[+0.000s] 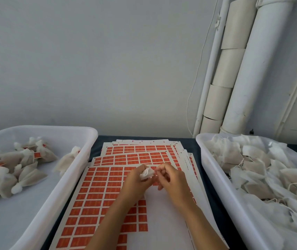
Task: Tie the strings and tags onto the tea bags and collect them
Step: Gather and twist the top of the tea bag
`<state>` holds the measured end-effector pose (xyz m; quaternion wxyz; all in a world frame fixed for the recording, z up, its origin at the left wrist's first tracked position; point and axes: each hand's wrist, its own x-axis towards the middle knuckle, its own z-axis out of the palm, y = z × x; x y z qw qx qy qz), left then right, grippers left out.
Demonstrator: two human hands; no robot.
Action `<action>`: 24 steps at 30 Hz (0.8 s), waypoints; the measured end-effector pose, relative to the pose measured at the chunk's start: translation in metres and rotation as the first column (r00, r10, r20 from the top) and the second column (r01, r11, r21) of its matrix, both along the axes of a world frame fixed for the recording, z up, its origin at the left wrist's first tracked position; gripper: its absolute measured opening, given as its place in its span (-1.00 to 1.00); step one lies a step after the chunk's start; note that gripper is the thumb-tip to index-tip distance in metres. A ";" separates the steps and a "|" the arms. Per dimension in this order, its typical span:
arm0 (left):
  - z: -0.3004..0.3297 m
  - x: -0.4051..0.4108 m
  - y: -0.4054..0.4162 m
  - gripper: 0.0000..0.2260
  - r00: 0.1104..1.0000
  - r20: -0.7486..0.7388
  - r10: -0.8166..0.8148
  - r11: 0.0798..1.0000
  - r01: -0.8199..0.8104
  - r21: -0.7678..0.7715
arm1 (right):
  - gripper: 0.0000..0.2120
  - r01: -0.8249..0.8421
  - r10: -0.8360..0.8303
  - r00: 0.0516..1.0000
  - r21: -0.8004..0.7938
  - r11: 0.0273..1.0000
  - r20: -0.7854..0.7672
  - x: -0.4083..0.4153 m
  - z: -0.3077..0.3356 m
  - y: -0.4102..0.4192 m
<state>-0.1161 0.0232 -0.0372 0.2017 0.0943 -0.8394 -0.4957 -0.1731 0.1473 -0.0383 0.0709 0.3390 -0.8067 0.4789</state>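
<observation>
Above the stack of tag sheets (pixel 108 192), the left hand (pixel 135 181) grips a tea bag (pixel 146 173), fingers curled round it; the right hand (pixel 169 179) pinches at its top; tied bags (pixel 17 168) lie in the tub (pixel 82 141) left of the sheets.

Tea bag (pixel 146 173) pinched in the left hand (pixel 135 179): white, gauzy. Right hand (pixel 171 181) meets it at the top.

Under both hands, tag sheets (pixel 97 195): white paper, printed with a grid of orange-red rectangles; a bare white patch near the wrists.

Left of the left hand, white tub (pixel 57 177): beige-white tied bags (pixel 14 170), some with orange-red tags.

Right of the right hand, second white tub (pixel 214 170): pale beige and white loose bags (pixel 263 172), off-white strings.

Cloth beneath: dark blue. Wall (pixel 90 60) beyond the hands: pale grey.
</observation>
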 end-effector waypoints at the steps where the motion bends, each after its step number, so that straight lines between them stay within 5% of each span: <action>1: 0.000 0.001 0.000 -0.93 1.000 -0.001 0.006 1.000 -0.006 -0.017 | -0.94 0.007 -0.007 1.000 0.009 1.000 -0.029 0.000 0.000 0.001; 9: -0.001 0.005 0.003 -0.89 0.995 -0.095 -0.033 0.989 0.019 -0.145 | -0.86 0.053 -0.050 0.992 0.027 0.998 -0.120 0.004 0.003 0.005; 15: 0.005 0.009 0.006 -0.82 0.970 -0.237 0.058 0.977 -0.007 0.212 | -0.81 0.128 -0.127 0.986 0.000 0.992 -0.105 0.005 0.006 0.006; 24: 0.009 0.013 0.011 -0.73 0.971 -0.238 0.034 0.923 0.060 0.379 | -0.85 0.210 -0.210 0.977 -0.012 0.978 -0.020 0.005 0.007 0.005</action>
